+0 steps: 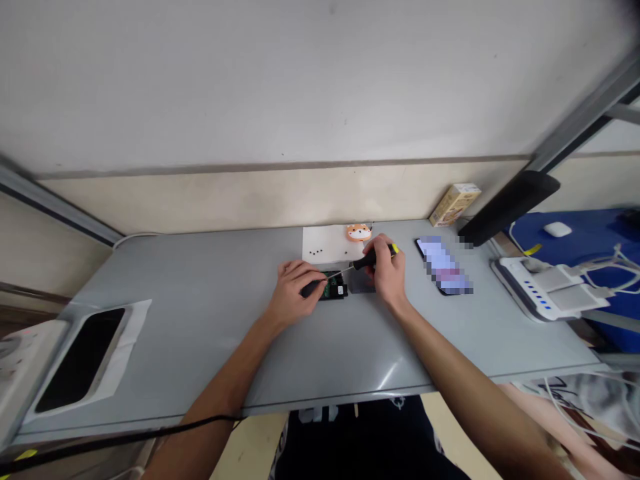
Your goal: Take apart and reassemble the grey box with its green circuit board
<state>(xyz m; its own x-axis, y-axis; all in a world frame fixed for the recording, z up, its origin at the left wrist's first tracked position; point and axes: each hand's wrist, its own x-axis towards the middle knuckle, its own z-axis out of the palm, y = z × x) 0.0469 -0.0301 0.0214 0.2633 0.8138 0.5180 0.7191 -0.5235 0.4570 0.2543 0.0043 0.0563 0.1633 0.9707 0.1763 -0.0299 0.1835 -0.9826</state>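
Note:
My right hand (pixel 389 272) is closed around a screwdriver (pixel 366 259) with a black handle and a yellow end. Its thin shaft slants down to the left, the tip ending near the fingers of my left hand. My left hand (pixel 296 293) grips the left side of a small black-framed device with a green circuit board (pixel 337 288), lying on the table. A dark flat panel (pixel 361 281) rests beside the board, partly under my right hand. Just behind, several tiny dark screws (pixel 315 253) lie on a white sheet of paper (pixel 327 239).
An orange animal-face case (pixel 359 232) sits on the paper's back edge. To the right are a phone (pixel 444 267), a small carton (pixel 454 205), a black cylinder (pixel 507 207) and a white power strip (pixel 543 290). A dark-screened tablet (pixel 83 360) lies at the left.

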